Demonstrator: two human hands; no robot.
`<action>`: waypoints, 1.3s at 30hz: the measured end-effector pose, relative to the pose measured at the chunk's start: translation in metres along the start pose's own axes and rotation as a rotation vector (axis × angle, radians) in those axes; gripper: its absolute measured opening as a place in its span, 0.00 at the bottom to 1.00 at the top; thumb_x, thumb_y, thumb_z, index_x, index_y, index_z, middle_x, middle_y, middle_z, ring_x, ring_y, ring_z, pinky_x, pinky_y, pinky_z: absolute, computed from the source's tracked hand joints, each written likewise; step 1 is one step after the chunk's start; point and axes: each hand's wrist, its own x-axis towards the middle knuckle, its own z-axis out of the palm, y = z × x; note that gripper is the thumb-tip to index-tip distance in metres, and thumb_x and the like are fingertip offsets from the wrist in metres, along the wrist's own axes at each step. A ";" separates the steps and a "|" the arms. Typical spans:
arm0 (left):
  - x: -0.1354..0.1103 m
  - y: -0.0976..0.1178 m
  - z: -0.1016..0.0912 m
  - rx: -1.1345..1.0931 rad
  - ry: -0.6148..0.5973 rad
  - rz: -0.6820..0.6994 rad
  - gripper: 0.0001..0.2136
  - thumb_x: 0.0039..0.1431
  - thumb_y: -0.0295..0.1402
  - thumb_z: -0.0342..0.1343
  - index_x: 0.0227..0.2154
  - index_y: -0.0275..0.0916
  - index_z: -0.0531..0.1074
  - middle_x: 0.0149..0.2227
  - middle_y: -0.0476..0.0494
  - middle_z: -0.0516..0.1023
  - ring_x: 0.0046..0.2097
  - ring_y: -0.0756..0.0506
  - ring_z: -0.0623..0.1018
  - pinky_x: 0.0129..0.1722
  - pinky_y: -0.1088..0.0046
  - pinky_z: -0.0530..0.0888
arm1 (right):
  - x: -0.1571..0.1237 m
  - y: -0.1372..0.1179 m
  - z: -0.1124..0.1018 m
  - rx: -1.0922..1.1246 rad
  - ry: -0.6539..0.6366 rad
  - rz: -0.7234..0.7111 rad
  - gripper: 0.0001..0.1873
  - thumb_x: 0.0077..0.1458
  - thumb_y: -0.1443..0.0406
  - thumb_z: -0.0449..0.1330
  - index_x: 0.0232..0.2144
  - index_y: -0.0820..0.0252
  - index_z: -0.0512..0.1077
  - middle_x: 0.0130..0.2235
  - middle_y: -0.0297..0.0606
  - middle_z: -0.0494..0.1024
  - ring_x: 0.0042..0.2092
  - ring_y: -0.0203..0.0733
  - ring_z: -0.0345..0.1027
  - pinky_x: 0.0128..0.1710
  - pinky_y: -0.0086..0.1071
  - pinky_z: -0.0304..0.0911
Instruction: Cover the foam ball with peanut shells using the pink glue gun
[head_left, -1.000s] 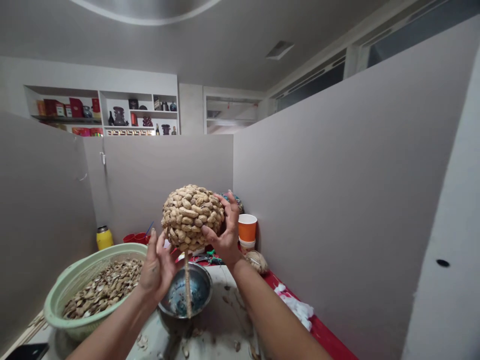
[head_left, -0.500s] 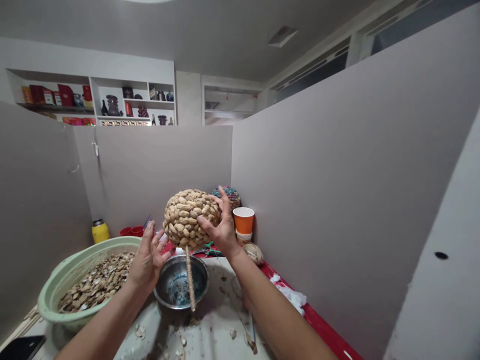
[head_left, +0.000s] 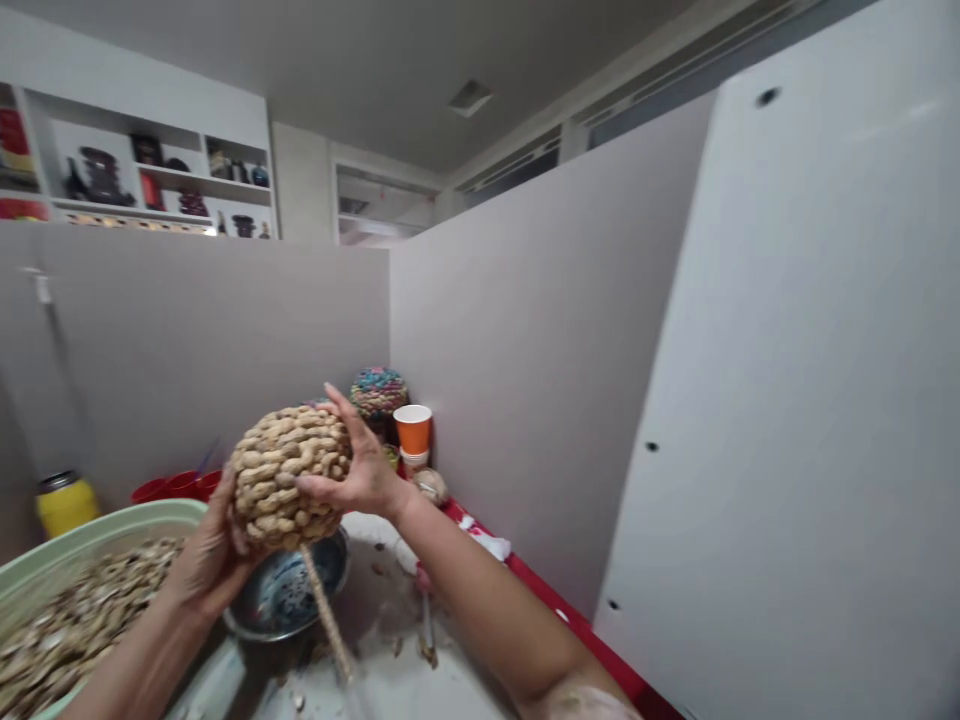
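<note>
Keep the thin stick (head_left: 327,618) hanging free between your forearms: it slants down from the underside of the peanut ball (head_left: 289,482), past the rim of the metal bowl (head_left: 339,568), and a knock there could well tug on its joint. Whether its tip touches the bench (head_left: 382,650) you cannot tell from this angle.

Your left hand (head_left: 210,560) is cupped against the ball's lower left side, its fingers partly hidden behind. Let this palm carry the weight. Your right hand (head_left: 366,478) is spread wide, thumb on the near face and a finger reaching over the upper right, so the ball sits held between the two. Press with flat pads rather than fingertips; the shells look brittle, and a single peanut pushed sideways may come loose.

The bowl lies below your hands, so keep the ball well above its rim. Left of your left hand is the green basin (head_left: 154,512), heaped with shells (head_left: 94,595); mind that elbow near its edge.

Beyond your right hand are a ball of twine (head_left: 430,486), an orange cup (head_left: 413,430) and a multicoloured ball (head_left: 379,392). Avoid swinging the ball that way. Past your left hand are red cups (head_left: 180,487) and a yellow bottle (head_left: 67,505).
</note>
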 end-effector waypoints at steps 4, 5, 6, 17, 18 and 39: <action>0.007 -0.006 -0.003 0.124 0.027 0.086 0.26 0.65 0.51 0.48 0.63 0.53 0.63 0.55 0.50 0.78 0.63 0.35 0.69 0.59 0.51 0.70 | 0.004 0.000 -0.002 -0.074 0.006 -0.021 0.61 0.39 0.45 0.72 0.68 0.50 0.47 0.60 0.44 0.67 0.60 0.50 0.63 0.63 0.47 0.57; 0.009 -0.007 -0.004 0.148 0.042 0.098 0.27 0.64 0.54 0.47 0.63 0.53 0.63 0.56 0.51 0.77 0.64 0.33 0.67 0.60 0.50 0.69 | 0.004 -0.001 -0.002 -0.089 0.009 -0.021 0.61 0.39 0.45 0.71 0.68 0.49 0.47 0.60 0.43 0.67 0.60 0.50 0.63 0.63 0.47 0.57; 0.010 -0.008 -0.005 0.165 0.057 0.098 0.28 0.63 0.56 0.47 0.63 0.53 0.63 0.56 0.51 0.77 0.65 0.33 0.65 0.60 0.49 0.68 | 0.005 -0.001 -0.001 -0.099 0.013 -0.023 0.61 0.39 0.44 0.71 0.68 0.49 0.47 0.60 0.43 0.67 0.60 0.49 0.63 0.63 0.47 0.56; 0.007 -0.005 -0.004 -0.096 0.009 -0.040 0.24 0.68 0.46 0.48 0.63 0.44 0.63 0.49 0.41 0.82 0.56 0.36 0.77 0.55 0.49 0.74 | -0.006 0.025 -0.010 0.262 0.130 0.223 0.55 0.48 0.39 0.63 0.69 0.51 0.44 0.68 0.48 0.55 0.69 0.50 0.46 0.66 0.51 0.49; 0.006 -0.005 -0.003 -0.113 0.004 -0.048 0.24 0.68 0.45 0.48 0.63 0.43 0.63 0.49 0.39 0.82 0.55 0.36 0.78 0.55 0.49 0.74 | -0.008 0.029 -0.010 0.340 0.103 0.282 0.57 0.48 0.38 0.62 0.69 0.53 0.43 0.68 0.50 0.55 0.69 0.51 0.47 0.66 0.52 0.47; 0.008 -0.008 -0.006 0.013 -0.070 -0.019 0.30 0.62 0.55 0.49 0.61 0.43 0.65 0.60 0.35 0.72 0.59 0.34 0.74 0.53 0.52 0.76 | -0.021 0.034 0.018 0.807 0.268 0.526 0.50 0.47 0.54 0.70 0.67 0.48 0.53 0.61 0.38 0.69 0.63 0.51 0.62 0.64 0.46 0.55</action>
